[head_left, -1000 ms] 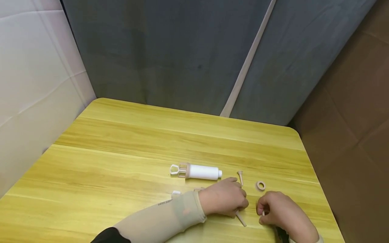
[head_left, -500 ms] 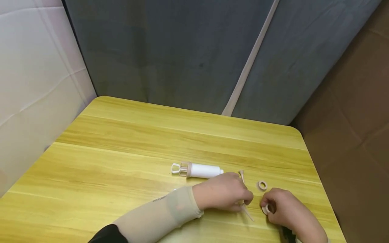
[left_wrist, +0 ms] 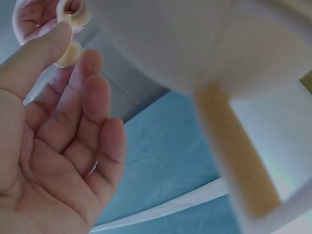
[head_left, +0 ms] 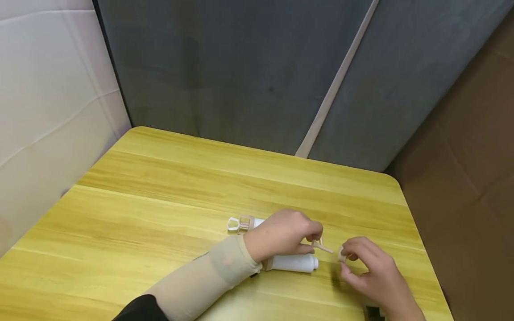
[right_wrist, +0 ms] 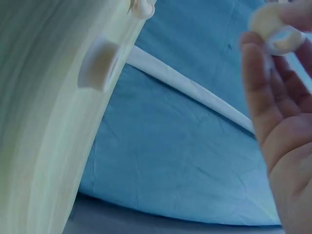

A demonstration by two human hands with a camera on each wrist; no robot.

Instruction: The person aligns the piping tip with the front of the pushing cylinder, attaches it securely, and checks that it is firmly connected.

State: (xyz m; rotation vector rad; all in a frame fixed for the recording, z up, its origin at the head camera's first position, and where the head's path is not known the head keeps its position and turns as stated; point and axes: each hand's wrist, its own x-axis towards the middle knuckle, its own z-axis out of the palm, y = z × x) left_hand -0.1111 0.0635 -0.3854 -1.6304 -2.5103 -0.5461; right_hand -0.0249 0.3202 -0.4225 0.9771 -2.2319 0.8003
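Note:
My left hand [head_left: 287, 234] pinches a thin beige stick [head_left: 326, 248] with a flared end [left_wrist: 70, 54], between thumb and fingers. The stick's free tip points right, toward the ring. My right hand [head_left: 373, 269] pinches a small beige ring [head_left: 342, 255] between thumb and fingertips, its hole showing in the right wrist view. A small gap separates stick and ring. Below my left hand lies a white toy syringe [head_left: 295, 263], its rear part hidden by the wrist. A second one, its white handle [head_left: 233, 224] showing, is partly covered by the same hand.
Another beige ring [right_wrist: 100, 66] sits on the wooden table [head_left: 180, 178], with a second flared stick [right_wrist: 143, 7] farther along. A white part with a brown slot [left_wrist: 239, 151] looms blurred before the left wrist camera. A dark curtain [head_left: 241, 80] stands behind the table.
My left hand has moved up and away with the stick, uncovering the nearer syringe's barrel. My right hand has raised its ring and shifted away, closer to the stick's tip.

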